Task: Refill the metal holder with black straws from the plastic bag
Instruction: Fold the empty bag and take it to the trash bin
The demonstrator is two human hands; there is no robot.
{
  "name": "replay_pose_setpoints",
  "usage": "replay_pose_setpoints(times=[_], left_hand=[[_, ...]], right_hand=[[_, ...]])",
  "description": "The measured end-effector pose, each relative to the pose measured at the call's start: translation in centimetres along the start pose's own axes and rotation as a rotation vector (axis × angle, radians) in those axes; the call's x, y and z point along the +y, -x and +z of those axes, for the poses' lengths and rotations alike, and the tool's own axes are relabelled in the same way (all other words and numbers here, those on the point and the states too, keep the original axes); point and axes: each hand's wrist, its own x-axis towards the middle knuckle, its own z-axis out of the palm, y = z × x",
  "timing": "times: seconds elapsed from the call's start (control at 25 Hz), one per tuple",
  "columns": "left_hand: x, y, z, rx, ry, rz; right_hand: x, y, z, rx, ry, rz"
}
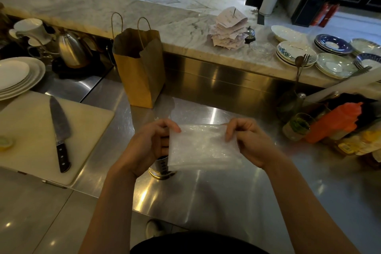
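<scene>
A clear plastic bag (203, 146) is stretched flat between my two hands above the steel counter. It looks empty; no straws show inside it. My left hand (148, 146) pinches the bag's left edge and my right hand (245, 140) pinches its right edge. The metal holder (161, 168), a perforated steel cylinder with a brass-coloured base, stands upright on the counter under my left hand. My hand and the bag hide its top, with something dark at its mouth.
A brown paper bag (140, 68) stands behind my hands. A white cutting board (26, 130) with a large knife (59, 132) lies left, beside stacked plates (18, 76) and a kettle (71, 49). Bottles and jars (334, 123) crowd the right; plates (296, 53) sit on the marble ledge.
</scene>
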Motion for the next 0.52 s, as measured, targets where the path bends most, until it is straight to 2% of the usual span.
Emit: replay_pose_setpoints(times=[0.08, 0.16, 0.28, 0.4, 0.52], left_hand=[[-0.3, -0.3, 0.3, -0.008, -0.026, -0.027], [-0.9, -0.5, 0.9, -0.008, -0.194, -0.021], [-1.6, -0.8, 1.7, 0.042, -0.243, 0.062], [-1.7, -0.9, 1.7, 0.131, -0.265, 0.121], [-1.8, -1.0, 2.0, 0.185, -0.347, 0.175]], right_hand=[[-0.7, 0.0, -0.2, 0.036, 0.111, -0.049], [-1.1, -0.2, -0.1, 0.087, 0.227, -0.112], [-1.6, -0.3, 0.9, 0.182, 0.160, -0.148], [-1.2, 0.0, 1.5, 0.205, -0.115, 0.041], [-0.2, 0.6, 1.5, 0.092, 0.010, 0.149]])
